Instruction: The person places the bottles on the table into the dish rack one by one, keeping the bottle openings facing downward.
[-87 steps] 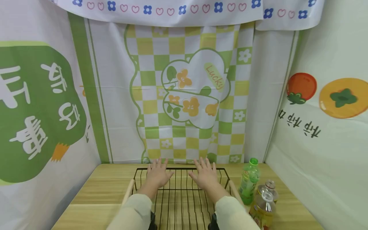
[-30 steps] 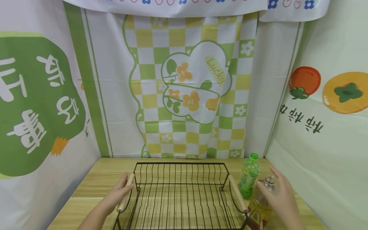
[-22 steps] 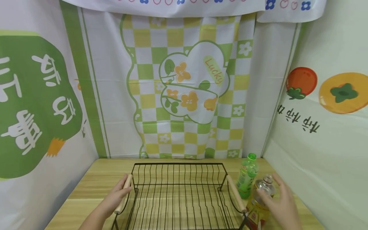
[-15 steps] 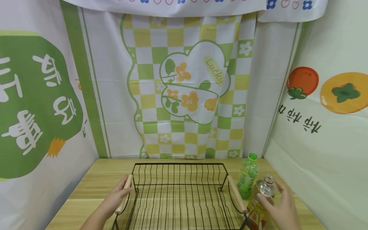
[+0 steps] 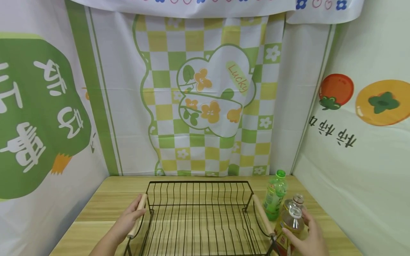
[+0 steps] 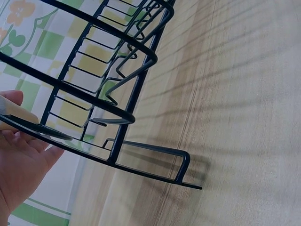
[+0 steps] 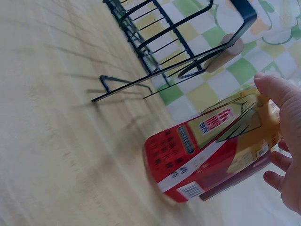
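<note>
A black wire dish rack (image 5: 198,205) with wooden handles stands on the table. My left hand (image 5: 125,221) holds the rack's left wooden handle (image 5: 138,217); in the left wrist view, fingers show on both sides of that handle. At the right, my right hand (image 5: 309,236) grips the nearer plastic drink bottle (image 5: 293,224), thumb on its left and fingers behind. The right wrist view shows this bottle's red and yellow label (image 7: 207,146) beside my right hand (image 7: 289,127). It stands upright and has no visible cap.
Behind the gripped bottle is another clear bottle (image 5: 296,200), partly hidden. A green-capped bottle (image 5: 275,195) stands further back, beside the rack's right handle (image 5: 263,215). Printed cloths (image 5: 208,153) hang around the wooden table (image 5: 93,209).
Both hands have drawn back from over the rack, the left to its left handle and the right to the bottles. Lately the right hand has lowered and closed around the nearer bottle.
</note>
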Tool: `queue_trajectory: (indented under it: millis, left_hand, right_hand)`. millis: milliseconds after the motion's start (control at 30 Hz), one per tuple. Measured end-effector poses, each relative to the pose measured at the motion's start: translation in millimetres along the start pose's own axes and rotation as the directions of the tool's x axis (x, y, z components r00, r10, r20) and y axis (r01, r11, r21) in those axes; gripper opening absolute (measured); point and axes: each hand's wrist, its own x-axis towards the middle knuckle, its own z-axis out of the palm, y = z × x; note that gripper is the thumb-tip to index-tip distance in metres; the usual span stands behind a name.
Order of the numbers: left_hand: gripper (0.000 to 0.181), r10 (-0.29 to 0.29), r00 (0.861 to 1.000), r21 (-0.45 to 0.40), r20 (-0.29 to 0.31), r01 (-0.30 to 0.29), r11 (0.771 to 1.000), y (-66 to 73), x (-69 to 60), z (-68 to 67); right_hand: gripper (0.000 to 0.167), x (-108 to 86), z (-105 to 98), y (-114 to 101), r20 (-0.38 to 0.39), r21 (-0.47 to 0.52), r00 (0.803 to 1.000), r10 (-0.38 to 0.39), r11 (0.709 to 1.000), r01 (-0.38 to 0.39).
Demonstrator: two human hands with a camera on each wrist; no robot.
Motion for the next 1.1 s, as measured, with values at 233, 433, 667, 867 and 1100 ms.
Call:
queue_trajectory:
  millis: [233,433,667,867,1100]
  left_hand:
    - [0.077,0.009,1.000,0.002,-0.003,-0.009,1.000,0.9,0.2,-0.4]
    - [0.076,0.012,1.000,0.007,-0.005,-0.012,1.000,0.9,0.0,-0.8]
    - [0.076,-0.002,1.000,0.009,-0.009,0.002,1.000,1.4,0.1,-0.3]
    - [0.076,-0.004,1.000,0.016,-0.011,0.004,1.000,-0.8,2.4,-0.3]
    - [0.076,-0.004,1.000,0.004,-0.008,0.004,1.000,-1.6,2.1,0.2]
  right_hand:
    - [0.102,-0.8,7,9,0.035,-0.011,0.999,0.022,1.000,-0.022]
    - [0.107,-0.5,10,13,0.108,0.049,0.987,0.118,0.991,-0.123]
    - [0.113,-0.5,12,13,0.164,0.097,0.970,0.178,0.976,-0.195]
    - [0.110,0.9,12,10,0.165,0.139,0.968,0.187,0.968,-0.211]
    - [0.102,-2.0,11,2,0.045,0.176,0.992,0.115,0.977,-0.121]
